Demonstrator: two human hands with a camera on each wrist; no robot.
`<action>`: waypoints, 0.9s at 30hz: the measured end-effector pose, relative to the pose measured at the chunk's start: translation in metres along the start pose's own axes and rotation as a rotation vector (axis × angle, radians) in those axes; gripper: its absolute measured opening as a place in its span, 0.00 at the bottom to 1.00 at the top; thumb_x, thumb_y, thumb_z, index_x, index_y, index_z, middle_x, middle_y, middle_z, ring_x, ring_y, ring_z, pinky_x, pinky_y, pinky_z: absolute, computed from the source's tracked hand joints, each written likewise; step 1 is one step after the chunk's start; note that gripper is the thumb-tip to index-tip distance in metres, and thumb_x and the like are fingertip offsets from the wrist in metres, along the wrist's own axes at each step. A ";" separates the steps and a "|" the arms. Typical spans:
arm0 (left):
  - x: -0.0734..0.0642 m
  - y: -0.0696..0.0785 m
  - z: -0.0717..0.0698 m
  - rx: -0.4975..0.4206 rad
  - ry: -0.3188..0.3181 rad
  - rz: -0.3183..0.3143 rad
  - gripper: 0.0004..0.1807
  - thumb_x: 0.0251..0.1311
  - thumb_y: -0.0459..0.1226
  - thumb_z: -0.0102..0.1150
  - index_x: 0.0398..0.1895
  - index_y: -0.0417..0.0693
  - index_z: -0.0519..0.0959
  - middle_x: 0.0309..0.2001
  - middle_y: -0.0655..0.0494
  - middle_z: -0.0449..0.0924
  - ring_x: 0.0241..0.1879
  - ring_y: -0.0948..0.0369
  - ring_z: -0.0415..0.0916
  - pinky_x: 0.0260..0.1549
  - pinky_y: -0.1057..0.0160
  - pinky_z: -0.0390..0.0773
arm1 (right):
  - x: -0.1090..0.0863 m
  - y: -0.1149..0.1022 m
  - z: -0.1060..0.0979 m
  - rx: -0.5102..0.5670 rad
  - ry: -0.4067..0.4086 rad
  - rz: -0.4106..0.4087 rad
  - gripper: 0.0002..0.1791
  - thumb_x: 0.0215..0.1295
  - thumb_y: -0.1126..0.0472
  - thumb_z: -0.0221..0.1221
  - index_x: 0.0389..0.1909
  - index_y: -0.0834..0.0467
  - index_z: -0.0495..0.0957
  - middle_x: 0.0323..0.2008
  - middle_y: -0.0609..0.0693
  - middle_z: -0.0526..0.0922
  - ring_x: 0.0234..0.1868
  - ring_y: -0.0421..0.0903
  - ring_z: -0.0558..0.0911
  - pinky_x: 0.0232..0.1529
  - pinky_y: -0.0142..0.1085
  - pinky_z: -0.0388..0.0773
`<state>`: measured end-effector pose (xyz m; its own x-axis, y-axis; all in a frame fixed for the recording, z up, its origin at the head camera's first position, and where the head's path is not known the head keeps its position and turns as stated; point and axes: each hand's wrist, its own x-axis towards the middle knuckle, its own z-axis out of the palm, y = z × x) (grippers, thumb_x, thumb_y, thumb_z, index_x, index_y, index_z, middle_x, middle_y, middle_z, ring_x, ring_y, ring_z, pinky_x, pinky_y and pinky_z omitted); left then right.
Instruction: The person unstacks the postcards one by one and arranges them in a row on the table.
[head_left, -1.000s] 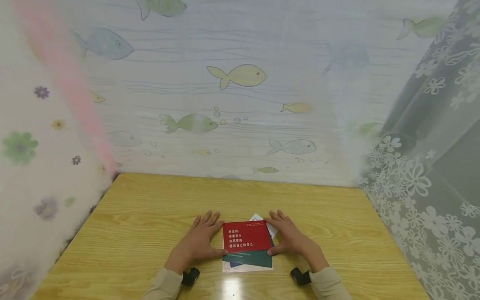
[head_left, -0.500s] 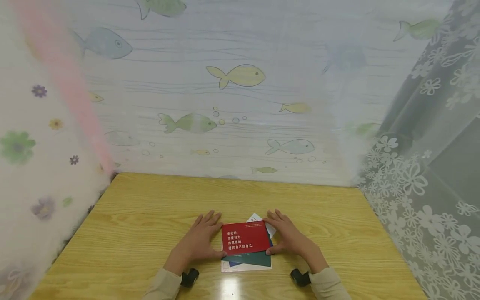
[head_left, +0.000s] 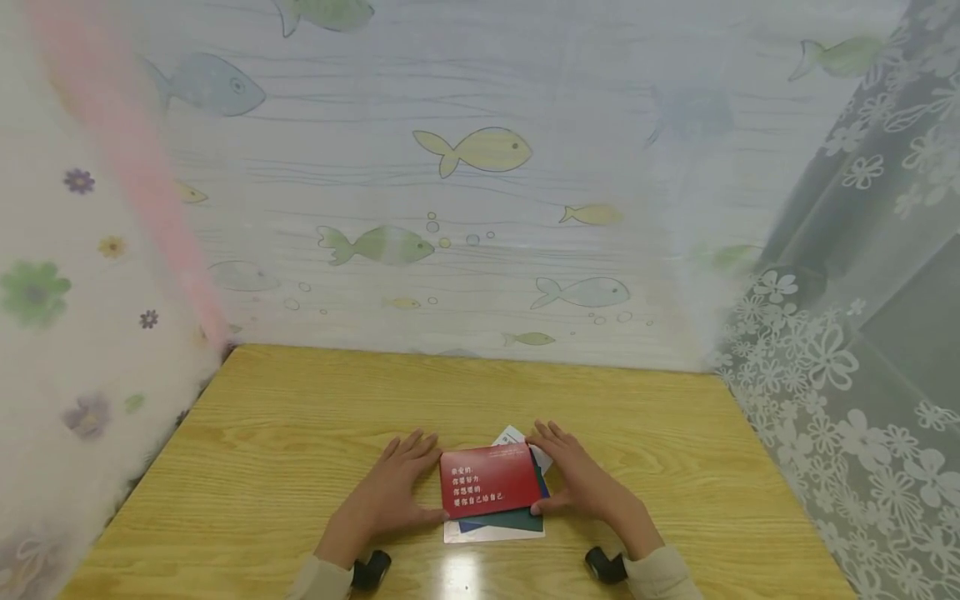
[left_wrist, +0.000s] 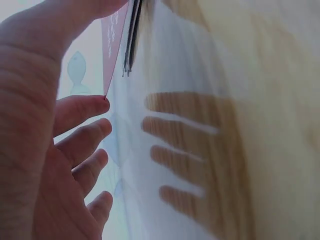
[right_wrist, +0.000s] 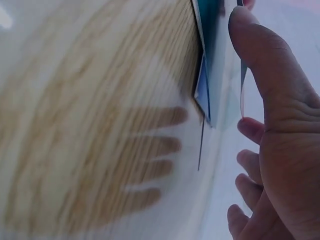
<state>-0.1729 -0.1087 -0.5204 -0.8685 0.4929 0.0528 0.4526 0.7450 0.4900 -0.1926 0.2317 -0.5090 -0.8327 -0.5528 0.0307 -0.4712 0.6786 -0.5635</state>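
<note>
One red card (head_left: 491, 481) is above the fanned cards (head_left: 513, 520), its opposite short edges held between thumb and forefinger of the left hand (head_left: 392, 495) and the right hand (head_left: 581, 479), other fingers spread. Treat it as light, thin and springy, probably slick-faced; grip near the corners without squeezing, to prevent bowing. The fanned cards rest on the wooden table (head_left: 315, 400).
</note>
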 end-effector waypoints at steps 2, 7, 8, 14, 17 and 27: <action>-0.001 0.000 0.000 -0.002 0.001 0.004 0.53 0.47 0.63 0.72 0.73 0.43 0.70 0.77 0.48 0.63 0.79 0.46 0.52 0.78 0.42 0.50 | -0.001 -0.002 0.000 0.003 0.001 0.007 0.55 0.47 0.46 0.80 0.73 0.61 0.65 0.78 0.65 0.56 0.79 0.68 0.50 0.75 0.67 0.50; -0.003 0.000 -0.002 -0.022 -0.005 0.010 0.56 0.45 0.65 0.73 0.74 0.42 0.69 0.77 0.47 0.62 0.79 0.45 0.51 0.78 0.41 0.50 | -0.004 -0.006 0.000 0.032 0.002 0.019 0.55 0.47 0.46 0.79 0.73 0.62 0.65 0.79 0.64 0.55 0.80 0.67 0.48 0.75 0.68 0.48; -0.004 0.000 -0.003 -0.030 -0.004 0.011 0.56 0.45 0.64 0.74 0.74 0.42 0.69 0.77 0.47 0.62 0.79 0.45 0.51 0.78 0.41 0.50 | -0.004 -0.007 0.000 0.037 0.001 0.023 0.55 0.48 0.46 0.79 0.74 0.62 0.65 0.79 0.64 0.55 0.80 0.67 0.48 0.75 0.68 0.48; -0.007 0.001 -0.006 -0.040 0.012 0.024 0.54 0.46 0.61 0.75 0.74 0.42 0.69 0.77 0.46 0.62 0.79 0.44 0.52 0.77 0.39 0.51 | -0.009 -0.013 0.003 0.037 -0.001 0.039 0.56 0.48 0.43 0.78 0.74 0.62 0.64 0.80 0.62 0.54 0.80 0.65 0.48 0.74 0.69 0.53; -0.007 0.001 -0.008 -0.035 0.025 0.038 0.54 0.46 0.60 0.74 0.74 0.41 0.68 0.77 0.45 0.63 0.78 0.44 0.52 0.76 0.38 0.52 | -0.011 -0.015 0.003 0.026 0.003 0.042 0.56 0.47 0.43 0.78 0.74 0.62 0.64 0.80 0.61 0.55 0.80 0.65 0.49 0.73 0.68 0.55; -0.010 -0.001 -0.010 0.026 0.047 0.088 0.54 0.47 0.62 0.71 0.74 0.42 0.68 0.76 0.44 0.64 0.78 0.42 0.54 0.75 0.36 0.53 | -0.013 -0.021 0.003 0.046 0.032 0.001 0.54 0.46 0.48 0.80 0.72 0.63 0.65 0.78 0.65 0.56 0.79 0.70 0.49 0.70 0.71 0.58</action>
<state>-0.1668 -0.1184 -0.5124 -0.8337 0.5353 0.1359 0.5318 0.7118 0.4587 -0.1705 0.2233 -0.5001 -0.8423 -0.5361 0.0558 -0.4572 0.6557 -0.6008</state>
